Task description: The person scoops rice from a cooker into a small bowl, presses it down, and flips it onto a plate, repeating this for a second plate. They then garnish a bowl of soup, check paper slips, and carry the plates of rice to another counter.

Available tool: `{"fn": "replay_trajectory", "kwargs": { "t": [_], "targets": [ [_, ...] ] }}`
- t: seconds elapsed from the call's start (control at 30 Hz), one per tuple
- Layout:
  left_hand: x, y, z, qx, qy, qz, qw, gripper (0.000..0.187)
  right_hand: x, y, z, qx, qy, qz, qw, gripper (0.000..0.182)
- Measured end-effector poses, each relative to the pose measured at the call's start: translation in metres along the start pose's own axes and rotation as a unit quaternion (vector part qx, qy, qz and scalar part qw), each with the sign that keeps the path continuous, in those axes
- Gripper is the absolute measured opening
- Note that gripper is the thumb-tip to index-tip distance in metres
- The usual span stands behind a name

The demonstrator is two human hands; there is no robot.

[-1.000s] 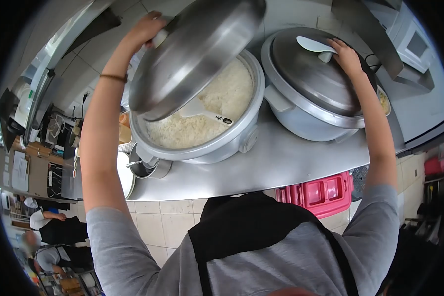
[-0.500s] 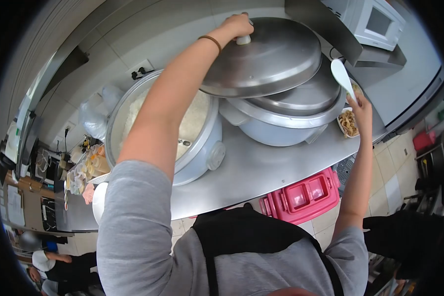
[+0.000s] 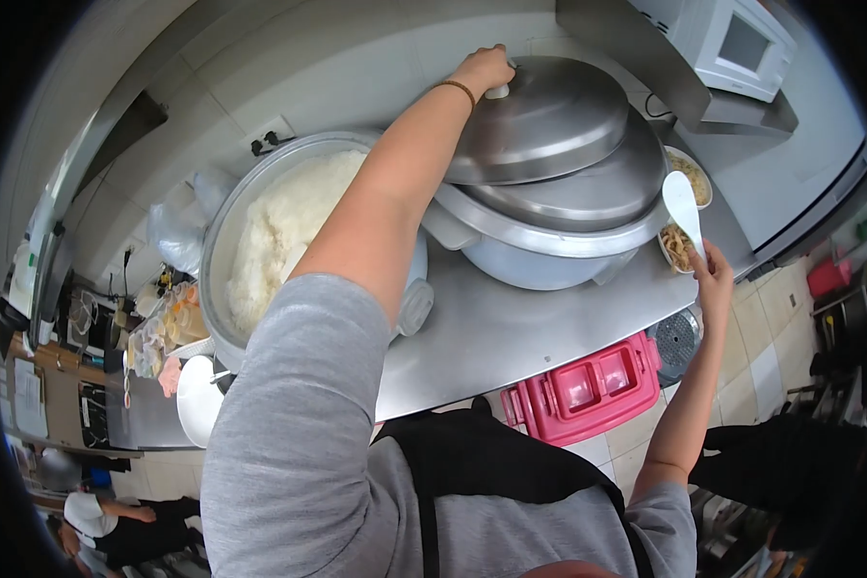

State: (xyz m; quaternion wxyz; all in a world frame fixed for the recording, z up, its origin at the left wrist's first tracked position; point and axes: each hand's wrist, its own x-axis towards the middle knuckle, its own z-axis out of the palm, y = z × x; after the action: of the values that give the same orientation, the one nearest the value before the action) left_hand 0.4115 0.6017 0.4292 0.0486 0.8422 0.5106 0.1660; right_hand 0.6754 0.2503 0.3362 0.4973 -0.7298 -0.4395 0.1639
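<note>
My left hand point(image 3: 485, 72) is closed on the knob of a steel pot lid point(image 3: 549, 130). This lid is tilted and overlaps a second lid point(image 3: 597, 183) that covers the right-hand rice cooker point(image 3: 539, 258). To the left stands an uncovered rice cooker point(image 3: 220, 260) full of white rice point(image 3: 270, 241), partly hidden by my left arm. My right hand point(image 3: 713, 275) grips a white rice paddle point(image 3: 682, 202) by its handle, blade up. Behind the paddle, at the counter's right end, are a bowl of brown food strips point(image 3: 675, 252) and another bowl of pale food point(image 3: 692, 180).
Both cookers stand on a steel counter point(image 3: 453, 361). A white dish point(image 3: 198, 400) lies at its left edge, near several sauce containers point(image 3: 185, 323). Below the counter is a pink lidded bin point(image 3: 588, 385). A microwave point(image 3: 742, 48) sits at back right. Another person point(image 3: 116, 520) stands at lower left.
My left hand has carried the lid rightward, farther over the covered cooker, and more rice shows in the left one. The paddle in my right hand has dropped slightly.
</note>
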Motion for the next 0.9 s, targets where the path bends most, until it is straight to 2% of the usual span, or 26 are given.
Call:
{"fn": "replay_trajectory", "kwargs": {
  "t": [0.03,0.1,0.17,0.23,0.27,0.33,0.37,0.4,0.43,0.47,0.53,0.6,0.67,0.73,0.77,0.8,0.87,0.9],
  "targets": [
    [-0.007,-0.001,-0.005,0.000,-0.001,-0.008,1.000,0.052,0.001,-0.003,0.003,-0.001,-0.008,-0.001,1.000,0.032],
    [-0.017,0.000,-0.019,-0.072,-0.096,-0.032,0.992,0.055,0.004,-0.009,0.013,0.078,-0.027,-0.067,0.994,0.033],
    [-0.015,-0.009,-0.023,-0.072,-0.161,-0.006,0.984,0.066,0.005,-0.026,0.026,0.052,-0.042,-0.084,0.994,0.033],
    [-0.044,-0.013,-0.044,-0.105,-0.156,0.025,0.982,0.058,0.005,-0.048,0.041,0.046,-0.078,-0.096,0.991,0.032],
    [-0.055,-0.025,-0.056,-0.106,-0.153,0.005,0.983,0.058,0.000,-0.064,0.049,0.049,-0.097,-0.101,0.989,0.032],
    [-0.082,-0.045,-0.086,-0.074,-0.121,0.153,0.978,0.056,-0.014,-0.098,0.069,0.048,-0.117,-0.138,0.982,0.032],
    [-0.102,-0.057,-0.108,-0.073,-0.117,0.135,0.981,0.056,-0.015,-0.106,0.081,0.073,-0.144,-0.150,0.975,0.032],
    [-0.140,-0.067,-0.141,-0.040,-0.131,0.177,0.975,0.053,-0.020,-0.118,0.093,0.077,-0.163,-0.157,0.971,0.032],
    [-0.177,-0.081,-0.169,-0.006,-0.147,0.216,0.965,0.050,-0.028,-0.136,0.109,0.068,-0.181,-0.227,0.954,0.032],
    [-0.207,-0.099,-0.189,-0.005,-0.143,0.191,0.971,0.050,-0.040,-0.158,0.125,0.064,-0.198,-0.298,0.932,0.032],
    [-0.271,-0.137,-0.223,0.027,-0.150,0.122,0.981,0.051,-0.079,-0.210,0.161,0.069,-0.247,-0.334,0.907,0.035],
    [-0.335,-0.171,-0.256,0.022,-0.150,0.057,0.987,0.050,-0.122,-0.254,0.199,-0.042,-0.275,-0.505,0.817,0.039],
    [-0.396,-0.201,-0.278,0.026,-0.131,-0.031,0.991,0.047,-0.185,-0.296,0.239,-0.042,-0.382,-0.519,0.763,0.035],
    [-0.458,-0.249,-0.288,-0.001,-0.084,-0.097,0.992,0.045,-0.243,-0.313,0.297,-0.072,-0.382,-0.642,0.661,0.029],
    [-0.490,-0.278,-0.286,-0.036,-0.056,-0.143,0.987,0.047,-0.280,-0.322,0.324,-0.105,-0.358,-0.681,0.631,0.020],
    [-0.522,-0.305,-0.282,-0.071,-0.028,-0.189,0.979,0.049,-0.311,-0.327,0.352,-0.130,-0.378,-0.696,0.597,0.017],
    [-0.581,-0.346,-0.268,-0.063,-0.004,-0.229,0.971,0.038,-0.363,-0.332,0.402,-0.197,-0.410,-0.707,0.541,0.012],
    [-0.612,-0.368,-0.254,-0.064,0.012,-0.286,0.956,0.036,-0.383,-0.332,0.424,-0.240,-0.423,-0.703,0.519,0.010]
  ]
}}
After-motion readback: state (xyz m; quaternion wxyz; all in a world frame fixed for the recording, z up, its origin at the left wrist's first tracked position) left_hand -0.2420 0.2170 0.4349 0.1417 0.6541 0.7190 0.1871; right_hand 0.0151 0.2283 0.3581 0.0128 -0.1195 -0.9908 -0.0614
